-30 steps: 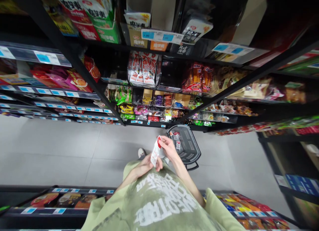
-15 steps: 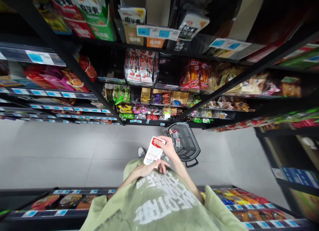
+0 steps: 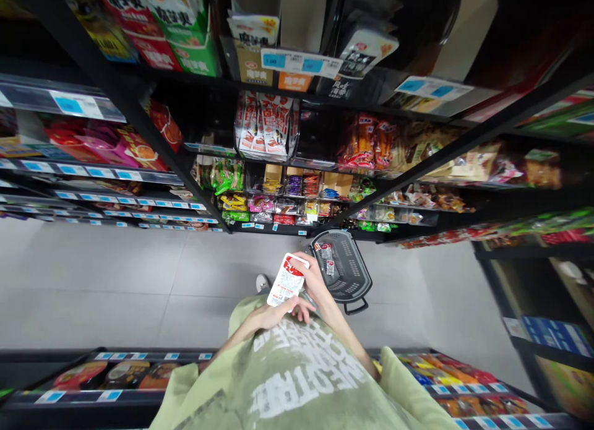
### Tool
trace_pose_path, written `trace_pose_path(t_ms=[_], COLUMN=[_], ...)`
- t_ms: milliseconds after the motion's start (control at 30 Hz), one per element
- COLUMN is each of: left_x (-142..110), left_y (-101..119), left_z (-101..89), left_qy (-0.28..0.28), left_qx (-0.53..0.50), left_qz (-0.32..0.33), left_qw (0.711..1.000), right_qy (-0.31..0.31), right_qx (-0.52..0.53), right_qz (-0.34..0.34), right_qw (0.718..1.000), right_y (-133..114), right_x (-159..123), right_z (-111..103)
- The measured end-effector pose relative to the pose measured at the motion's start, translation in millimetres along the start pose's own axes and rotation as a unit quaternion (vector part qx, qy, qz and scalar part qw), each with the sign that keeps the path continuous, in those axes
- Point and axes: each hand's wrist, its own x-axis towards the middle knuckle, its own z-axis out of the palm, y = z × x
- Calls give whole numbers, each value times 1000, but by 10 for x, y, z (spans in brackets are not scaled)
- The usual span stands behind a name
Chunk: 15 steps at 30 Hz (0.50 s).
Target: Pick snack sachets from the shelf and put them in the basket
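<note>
I hold a small red and white snack packet in front of my chest, its printed back turned up toward me. My right hand grips its top right edge, fingers closed on it. My left hand supports its lower end from below, fingers curled under it. Just beyond my hands a dark plastic shopping basket stands on the floor with a few similar small packets inside.
Black shelves full of bagged snacks face me, with blue price tags along the edges. Grey floor tiles stretch to the left. A lower shelf with bowls and packets runs behind me on both sides.
The packet has turned from edge-on to flat, its printed face now toward me. My left hand slid under its lower end. The view shifted slightly.
</note>
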Motion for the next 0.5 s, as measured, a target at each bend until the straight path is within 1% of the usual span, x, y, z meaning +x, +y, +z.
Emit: trace_pose_path(t_ms=[67,133,167,233,267,300,367,433,500], left_x=[-13,-35,-48,-71,-80,-84,-75,-41,16], left_y=[-25,-60,-77,-107,-117,-125,-137,-163,-223], left_z=[-26,-51,-60,-67,-65,-61,-60,-81,-128], left_qy=[-9,-28,-35,-31,-21,-8,17,30,27], left_qx=[-43,-99,-126,-163,-175,-184,-208,-254,-302], left_qz=[-6,-6,-3,4,4,1,-19,-54,-97], left_qw=[999,995,991,986,984,983,978,965,948], right_qy=[-68,-140,-167,-193,-195,-186,-134,-49,37], right_qx=[76,140,158,171,169,166,157,140,115], right_qz=[22,44,56,73,74,72,53,30,25], right_qw=[995,979,972,963,963,966,977,988,992], right_y=[-5,-8,-7,0,9,24,70,127,174], right_x=[-12,-36,-50,-69,-69,-62,-22,35,90], right_z=[-15,-22,-16,21,50,83,144,169,143])
